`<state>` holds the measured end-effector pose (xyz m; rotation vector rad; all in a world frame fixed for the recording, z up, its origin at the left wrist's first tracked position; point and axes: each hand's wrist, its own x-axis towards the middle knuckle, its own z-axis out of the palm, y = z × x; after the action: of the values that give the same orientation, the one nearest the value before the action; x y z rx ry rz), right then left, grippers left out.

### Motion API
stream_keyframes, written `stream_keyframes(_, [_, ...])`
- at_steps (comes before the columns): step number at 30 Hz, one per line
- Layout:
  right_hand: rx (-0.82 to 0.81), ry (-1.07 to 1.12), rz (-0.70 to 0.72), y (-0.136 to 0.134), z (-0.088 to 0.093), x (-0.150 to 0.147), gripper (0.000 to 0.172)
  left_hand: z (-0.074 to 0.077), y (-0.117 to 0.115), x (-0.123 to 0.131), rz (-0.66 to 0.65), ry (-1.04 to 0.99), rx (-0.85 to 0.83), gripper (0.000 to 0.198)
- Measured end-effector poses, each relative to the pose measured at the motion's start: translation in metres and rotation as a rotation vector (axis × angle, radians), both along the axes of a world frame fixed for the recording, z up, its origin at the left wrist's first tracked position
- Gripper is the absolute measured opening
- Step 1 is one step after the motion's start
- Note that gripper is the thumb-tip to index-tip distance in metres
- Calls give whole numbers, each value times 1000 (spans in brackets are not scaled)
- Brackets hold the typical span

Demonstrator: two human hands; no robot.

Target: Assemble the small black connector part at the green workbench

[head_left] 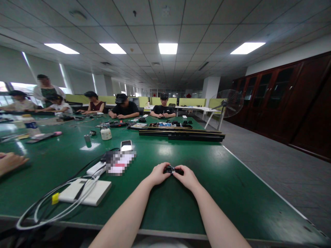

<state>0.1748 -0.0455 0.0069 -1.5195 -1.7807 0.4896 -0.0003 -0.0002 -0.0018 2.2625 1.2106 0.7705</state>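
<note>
Both my hands meet over the green tabletop (165, 203), in front of me. Between their fingertips is a small dark part (170, 169) with a shiny silvery piece; its exact kind is too small to make out. My left hand (159, 174) pinches it from the left, thumb below and fingers above. From the right, my right hand (187, 176) closes thumb and fingers on its other side. The fingers cover much of the part.
Left of my arms lie a white box (95, 191) with looped cables, a power strip (97, 168) and a phone (126, 146). A white jar (106, 133) stands farther back. Long black bars (196, 137) lie across the table ahead. Another person's hand (12, 162) rests at far left.
</note>
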Motion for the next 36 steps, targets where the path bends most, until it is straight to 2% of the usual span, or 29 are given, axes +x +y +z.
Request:
stream_keyframes(15, [24, -142, -38, 4, -8, -2, 23, -1, -1, 0, 24, 24, 34, 39])
stream_keyframes(27, [43, -173, -69, 1, -7, -7, 19, -6, 3, -1, 16, -13, 13, 54])
stream_keyframes(36, [68, -183, -65, 2, -8, -6, 17, -3, 1, 0, 20, -7, -4, 36])
